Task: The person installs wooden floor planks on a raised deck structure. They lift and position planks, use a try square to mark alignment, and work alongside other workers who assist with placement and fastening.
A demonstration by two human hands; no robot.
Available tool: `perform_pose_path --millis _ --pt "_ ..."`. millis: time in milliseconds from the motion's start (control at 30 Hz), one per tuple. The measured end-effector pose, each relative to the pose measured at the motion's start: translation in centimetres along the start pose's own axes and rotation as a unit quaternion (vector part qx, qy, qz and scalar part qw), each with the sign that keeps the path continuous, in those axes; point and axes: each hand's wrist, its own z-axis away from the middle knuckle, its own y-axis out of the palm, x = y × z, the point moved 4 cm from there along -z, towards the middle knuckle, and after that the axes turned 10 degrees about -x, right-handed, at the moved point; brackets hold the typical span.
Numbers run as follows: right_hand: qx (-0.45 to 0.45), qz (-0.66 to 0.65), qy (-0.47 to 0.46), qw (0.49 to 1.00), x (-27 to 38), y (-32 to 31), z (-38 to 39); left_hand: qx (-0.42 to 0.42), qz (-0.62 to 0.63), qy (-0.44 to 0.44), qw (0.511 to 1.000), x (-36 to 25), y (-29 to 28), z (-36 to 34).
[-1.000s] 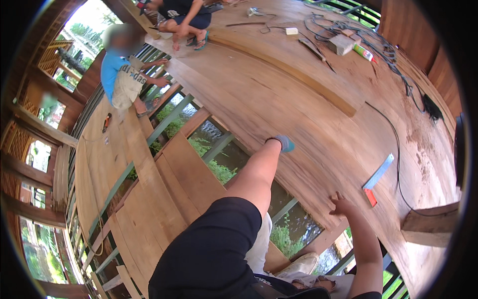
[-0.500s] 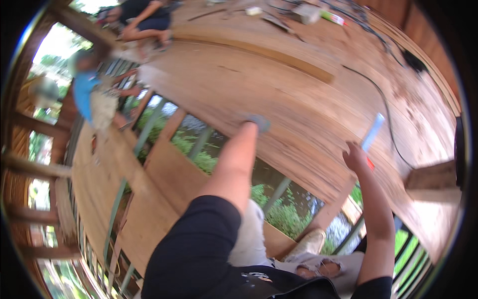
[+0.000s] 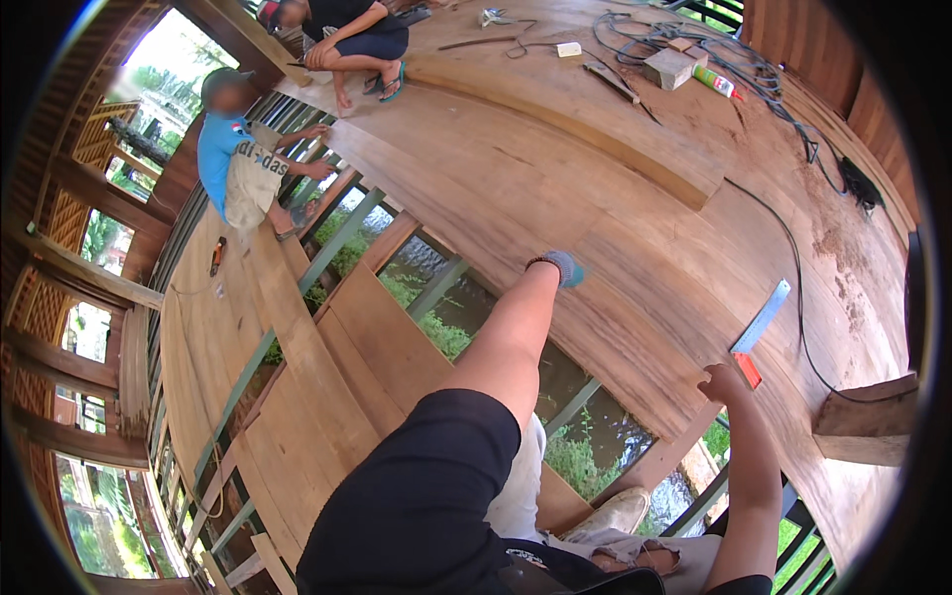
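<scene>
My left hand (image 3: 560, 268), in a grey and teal glove, rests on top of a brown wooden plank (image 3: 635, 342) with my arm stretched out; its fingers are hidden. My bare right hand (image 3: 725, 384) is closed at the right end of that plank, fingers curled around the edge as far as I can tell. Just beyond it lies a try square (image 3: 762, 317) with a blue-grey blade and an orange-red handle, close to the hand but apparently not held. Below the plank's near edge, an open gap shows green joists over water and plants.
A person in blue (image 3: 223, 159) crouches at the far left, hands at the planks; another in black (image 3: 347, 40) squats behind. A long thick board (image 3: 575, 134) lies across the floor. Cables (image 3: 684, 50), a block (image 3: 668, 69) and a tube (image 3: 716, 81) lie far right. A wooden post (image 3: 865, 421) stands right.
The view has shifted, so the scene sits lower and further right. My right hand has drawn slightly nearer me, and its fingers have curled down. The left hand remains on the plank.
</scene>
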Motion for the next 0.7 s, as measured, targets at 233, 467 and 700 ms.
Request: perform_pose_path --millis 233,467,700 --pt "-0.029 -0.009 0.027 0.999 -2.2 0.1 0.5 -0.001 -0.046 0.027 0.999 -0.7 1.0 -1.5" --pt "0.019 -0.008 0.039 0.999 -2.1 0.3 1.0 -0.015 -0.049 0.051 0.997 -2.9 0.2 -0.5" --pt "0.033 -0.025 0.021 0.999 -2.9 1.7 0.1 0.024 -0.036 0.026 0.999 -2.0 -0.4 0.5"
